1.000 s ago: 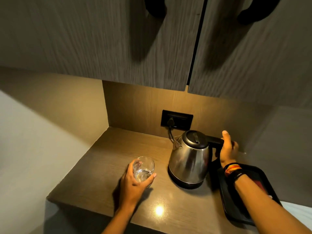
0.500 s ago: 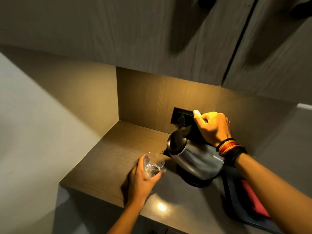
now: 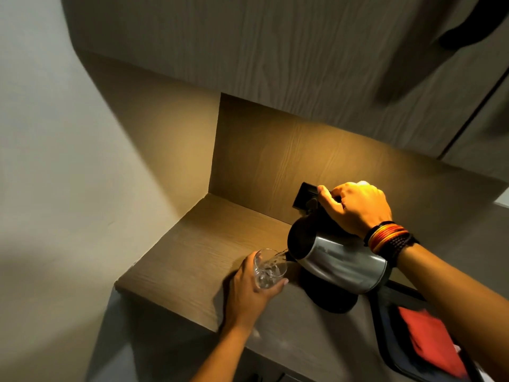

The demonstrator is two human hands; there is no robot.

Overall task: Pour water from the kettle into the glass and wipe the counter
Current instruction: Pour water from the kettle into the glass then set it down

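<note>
The steel kettle [image 3: 341, 261] is off its black base [image 3: 330, 297] and tipped steeply to the left. My right hand [image 3: 358, 209] grips its black handle from above. Water runs from the spout into a clear glass [image 3: 268, 268] standing on the wooden counter [image 3: 209, 244]. My left hand [image 3: 249, 289] wraps around the glass from the near side and steadies it. The glass holds some water.
A black tray [image 3: 391, 340] with a red cloth [image 3: 429, 337] in it lies at the right, under my right forearm. A black wall socket [image 3: 304, 195] sits behind the kettle. Wall cabinets [image 3: 275, 51] hang low overhead; a wall closes the left side.
My right hand lifted the kettle off its base and tilted it towards the glass; water now flows in. My left hand stayed on the glass. The camera swung left.
</note>
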